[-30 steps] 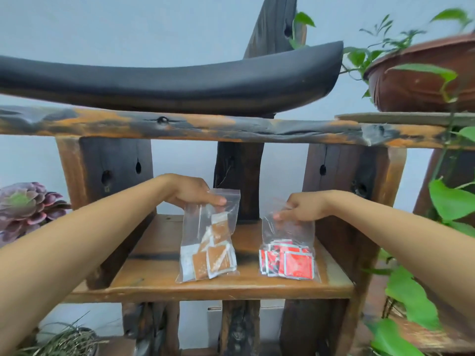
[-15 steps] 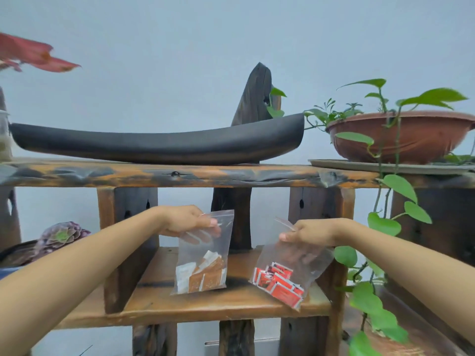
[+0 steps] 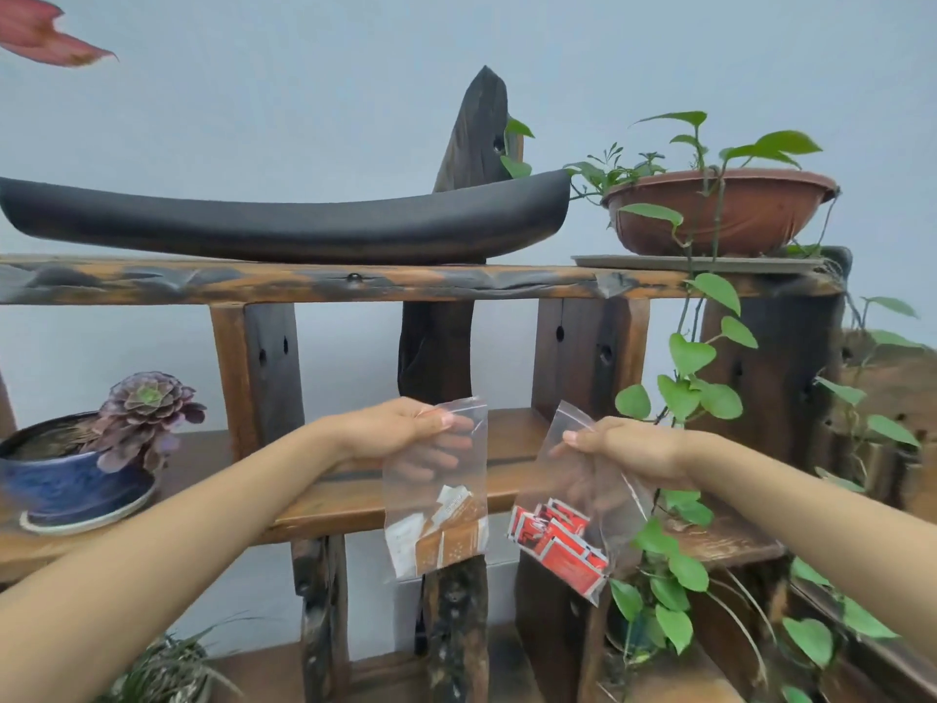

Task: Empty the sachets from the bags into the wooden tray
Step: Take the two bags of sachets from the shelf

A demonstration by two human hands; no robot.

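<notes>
Over on the left a purple succulent (image 3: 147,413) is sitting in a blue glazed pot (image 3: 66,487) on the lower shelf (image 3: 334,499). Above it a long black wooden tray (image 3: 284,220) is resting on the top plank (image 3: 405,284) of the rustic stand. The left hand (image 3: 393,428) is pinching the top edge of a clear zip bag (image 3: 436,487), which is hanging free in front of the lower shelf with brown and white sachets (image 3: 443,532) gathered at its bottom. Just beside it, the right hand (image 3: 626,449) is gripping the top of a second clear bag (image 3: 583,499), tilting so that the red sachets (image 3: 555,542) are lying in its lower corner. Further right, a trailing green vine (image 3: 694,372) is hanging from a brown plastic pot (image 3: 720,210) standing on the top plank
</notes>
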